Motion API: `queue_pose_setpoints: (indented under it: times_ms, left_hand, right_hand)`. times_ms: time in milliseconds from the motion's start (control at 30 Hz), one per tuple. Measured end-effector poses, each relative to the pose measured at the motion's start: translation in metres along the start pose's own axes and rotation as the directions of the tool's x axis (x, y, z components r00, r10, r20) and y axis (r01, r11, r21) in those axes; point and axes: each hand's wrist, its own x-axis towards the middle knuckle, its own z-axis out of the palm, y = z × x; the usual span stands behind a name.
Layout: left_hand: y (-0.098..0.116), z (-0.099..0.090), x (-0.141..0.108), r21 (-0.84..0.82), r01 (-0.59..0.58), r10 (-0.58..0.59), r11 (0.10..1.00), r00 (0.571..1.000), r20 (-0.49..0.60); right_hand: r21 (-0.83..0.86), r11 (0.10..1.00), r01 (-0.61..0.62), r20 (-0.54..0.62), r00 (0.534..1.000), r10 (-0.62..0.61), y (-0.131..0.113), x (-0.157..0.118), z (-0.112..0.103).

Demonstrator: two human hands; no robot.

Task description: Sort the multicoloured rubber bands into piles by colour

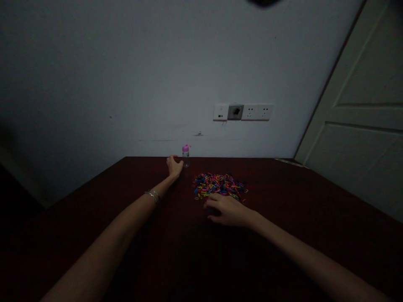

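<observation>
My left hand (174,166) is stretched far forward, just left of a small clear bottle (186,162) with a pink cap. Its thumb and fingers are apart, and the thumb tip is close to the bottle's side; whether they touch I cannot tell. The bottle stands upright near the wall. Small multicoloured rubber bands (217,184) lie in a loose heap right of the bottle. At the heap's near edge my right hand (228,209) rests low over the table, fingers curved and thumb apart. The space between them is dark, and I make out no object there.
The dark red table (151,256) reaches back to a pale wall (157,84). Sockets and switches (256,112) are set in the wall above it. A white panelled door (362,138) stands to the right. A thin flat strip (291,162) lies at the table's back right edge.
</observation>
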Motion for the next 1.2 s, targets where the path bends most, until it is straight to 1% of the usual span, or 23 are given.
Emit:
queue_pose_setpoints:
  times_ms: [33, 100, 133, 200, 267, 367, 433, 500, 567, 633, 667, 733, 800, 900, 1033, 1200]
  left_hand:
    - [-0.002, 0.0, 0.001, 0.011, 0.011, -0.011, 1.0, 1.0, -0.001]
    - [-0.005, 0.001, 0.0, 0.029, 0.015, -0.015, 0.999, 1.0, 0.013]
    - [-0.005, 0.001, 0.0, 0.034, 0.011, -0.012, 0.999, 1.0, 0.025]
    - [-0.006, 0.001, -0.001, 0.038, -0.003, 0.001, 0.999, 0.999, 0.051]
    - [-0.006, 0.0, -0.002, 0.035, -0.022, 0.019, 0.999, 0.997, 0.072]
    - [-0.003, 0.0, -0.001, 0.019, -0.044, 0.042, 0.999, 0.994, 0.103]
    - [-0.001, 0.002, 0.001, 0.015, -0.053, 0.051, 0.998, 0.99, 0.128]
    - [0.002, 0.004, 0.004, 0.022, -0.053, 0.048, 0.998, 0.986, 0.162]
    - [0.005, 0.008, 0.008, 0.035, -0.043, 0.035, 0.998, 0.978, 0.207]
    - [0.006, 0.013, 0.012, 0.051, -0.034, 0.02, 0.998, 0.97, 0.241]
    - [0.006, 0.016, 0.014, 0.062, -0.032, 0.015, 0.998, 0.969, 0.246]
    - [0.005, 0.02, 0.019, 0.087, -0.027, 0.006, 0.996, 0.97, 0.241]
    - [0.003, 0.025, 0.023, 0.102, -0.02, -0.005, 0.995, 0.97, 0.243]
    - [-0.002, 0.032, 0.029, 0.101, -0.011, -0.018, 0.995, 0.959, 0.283]
    - [-0.009, 0.04, 0.035, 0.113, 0.004, -0.041, 0.994, 0.944, 0.327]
    - [-0.014, 0.049, 0.04, 0.109, 0.064, -0.099, 0.992, 0.93, 0.355]
  right_hand:
    - [-0.049, 0.999, 0.019, 0.013, 1.0, -0.018, -0.002, 0.004, 0.004]
    - [-0.176, 0.984, 0.026, 0.015, 1.0, -0.023, 0.004, 0.011, 0.01]
    - [-0.247, 0.969, 0.01, -0.001, 1.0, -0.011, 0.01, 0.015, 0.011]
    - [-0.365, 0.93, -0.047, -0.071, 0.997, 0.023, 0.022, 0.018, 0.009]
    - [-0.408, 0.905, -0.119, -0.167, 0.984, 0.054, 0.034, 0.017, 0.001]
    - [-0.357, 0.905, -0.231, -0.299, 0.946, 0.124, 0.049, 0.007, -0.014]
    - [-0.296, 0.901, -0.316, -0.378, 0.905, 0.194, 0.063, -0.002, -0.022]
    - [-0.219, 0.885, -0.41, -0.457, 0.845, 0.278, 0.082, -0.014, -0.024]
    - [-0.122, 0.85, -0.512, -0.543, 0.752, 0.374, 0.104, -0.028, -0.02]
    - [-0.019, 0.827, -0.562, -0.572, 0.684, 0.452, 0.125, -0.041, -0.012]
    - [0.024, 0.817, -0.576, -0.575, 0.661, 0.482, 0.134, -0.047, -0.007]
    - [0.082, 0.801, -0.592, -0.567, 0.634, 0.526, 0.148, -0.056, 0.004]
    - [0.124, 0.786, -0.606, -0.554, 0.615, 0.562, 0.155, -0.062, 0.013]
    - [0.16, 0.767, -0.621, -0.53, 0.601, 0.598, 0.159, -0.063, 0.021]
    - [0.154, 0.754, -0.638, -0.511, 0.602, 0.614, 0.159, -0.061, 0.023]
    - [0.143, 0.754, -0.641, -0.487, 0.618, 0.617, 0.16, -0.06, 0.024]
